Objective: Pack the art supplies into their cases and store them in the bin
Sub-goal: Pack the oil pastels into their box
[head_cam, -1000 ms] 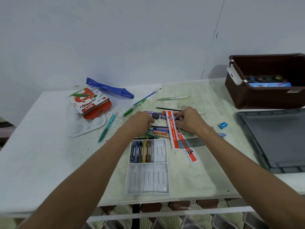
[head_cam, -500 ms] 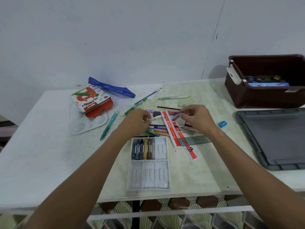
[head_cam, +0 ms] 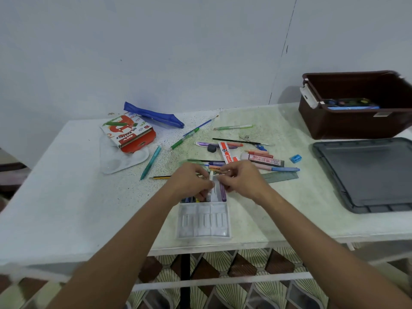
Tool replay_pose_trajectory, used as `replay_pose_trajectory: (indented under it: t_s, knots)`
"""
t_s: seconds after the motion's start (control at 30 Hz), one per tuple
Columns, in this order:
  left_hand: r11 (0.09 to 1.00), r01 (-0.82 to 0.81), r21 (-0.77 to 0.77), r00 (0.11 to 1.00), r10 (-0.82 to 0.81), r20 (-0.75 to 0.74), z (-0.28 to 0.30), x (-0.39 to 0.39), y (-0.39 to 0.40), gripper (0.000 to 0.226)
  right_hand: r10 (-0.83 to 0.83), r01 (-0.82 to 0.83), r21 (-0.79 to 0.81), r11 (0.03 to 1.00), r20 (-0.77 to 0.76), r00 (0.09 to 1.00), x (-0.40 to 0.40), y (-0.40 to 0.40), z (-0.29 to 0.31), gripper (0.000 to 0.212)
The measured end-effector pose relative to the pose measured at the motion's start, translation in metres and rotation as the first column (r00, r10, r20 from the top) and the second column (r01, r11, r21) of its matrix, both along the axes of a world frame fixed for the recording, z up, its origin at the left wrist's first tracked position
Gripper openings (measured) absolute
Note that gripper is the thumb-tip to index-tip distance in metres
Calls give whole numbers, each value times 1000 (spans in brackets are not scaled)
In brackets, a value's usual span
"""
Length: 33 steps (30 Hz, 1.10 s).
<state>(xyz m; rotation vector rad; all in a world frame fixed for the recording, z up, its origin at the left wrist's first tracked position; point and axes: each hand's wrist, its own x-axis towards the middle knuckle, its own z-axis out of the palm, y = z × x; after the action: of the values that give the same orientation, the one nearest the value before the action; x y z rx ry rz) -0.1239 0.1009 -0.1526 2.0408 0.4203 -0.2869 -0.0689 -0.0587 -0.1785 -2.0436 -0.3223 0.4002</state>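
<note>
A clear plastic pastel tray (head_cam: 204,221) lies near the table's front edge. Its far half holds several coloured pastels, mostly hidden by my hands, and the slots of its near half hold nothing. My left hand (head_cam: 191,184) pinches a white pastel (head_cam: 211,177) upright over the far half. My right hand (head_cam: 242,179) pinches the top of a purple pastel (head_cam: 223,192), which lies along the tray's right slot. Loose pastels, pens and pencils (head_cam: 260,160) lie scattered just beyond. The brown bin (head_cam: 347,126) stands at the back right with some supplies inside.
A grey bin lid (head_cam: 365,175) lies on the right. The oil pastels box (head_cam: 130,134) rests on a white palette (head_cam: 124,161) at the left, with a blue pouch (head_cam: 153,114) behind it. A steel ruler (head_cam: 283,176), blue sharpener (head_cam: 296,158) and black eraser (head_cam: 211,148) lie nearby.
Both hands came back from the scattered pile to the tray, the left carrying a white pastel and the right a purple one. The purple pastel now lies in the tray.
</note>
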Motion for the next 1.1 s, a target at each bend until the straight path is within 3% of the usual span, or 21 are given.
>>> replay_pose_trajectory:
  t_s: [0.23,0.4,0.53,0.7,0.93,1.1]
  knots:
    - [1000,-29,-11,999,29,-15,-9,-7,-8,26,-87,88,-13,996,41,995,-6,10,-13,15]
    - [999,-34,29,999,34,2,-15,-7,-8,26,-26,38,-102,994,117,993,-10,6,-12,13]
    - [994,15,110,999,-18,31,-17,-8,-6,20,74,-45,-204,978,139,988,-15,-5,-10,23]
    - [918,144,370,980,-185,79,-17,-6,-2,26,191,-158,-251,955,113,975,-22,-6,-15,20]
    - [893,183,411,966,-241,93,-24,-8,0,29,271,-240,-236,941,107,957,-18,-7,-19,23]
    - [884,172,435,965,-240,107,-28,-6,0,27,190,-165,-201,966,114,975,-20,-6,-19,37]
